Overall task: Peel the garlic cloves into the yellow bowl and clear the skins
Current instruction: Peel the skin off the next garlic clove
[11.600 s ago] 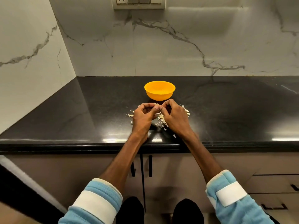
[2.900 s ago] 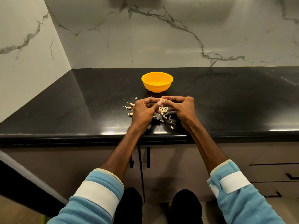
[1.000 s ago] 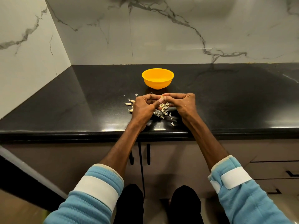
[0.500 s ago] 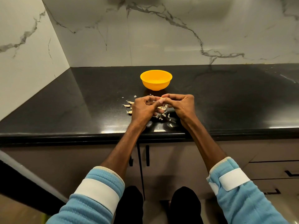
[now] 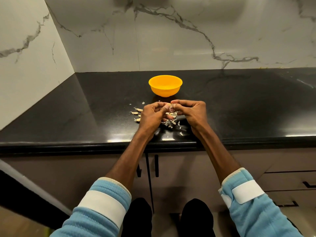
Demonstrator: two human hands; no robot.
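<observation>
Black countertop [image 5: 85, 108] work, judged roughly midway. Pinched one garlic clove [image 5: 169, 105] between the curled fingertips of left hand [image 5: 152, 115] and right hand [image 5: 191, 112], just above the counter, with a strip of skin hanging off it. Saw the yellow bowl [image 5: 165, 86] upright just beyond the knuckles; could not tell what lay inside. Saw loose skins [image 5: 172, 124] strewn under and between the hands. Counted a few unpeeled cloves [image 5: 136, 112] just left of the left hand. Had not yet cleared anything.
</observation>
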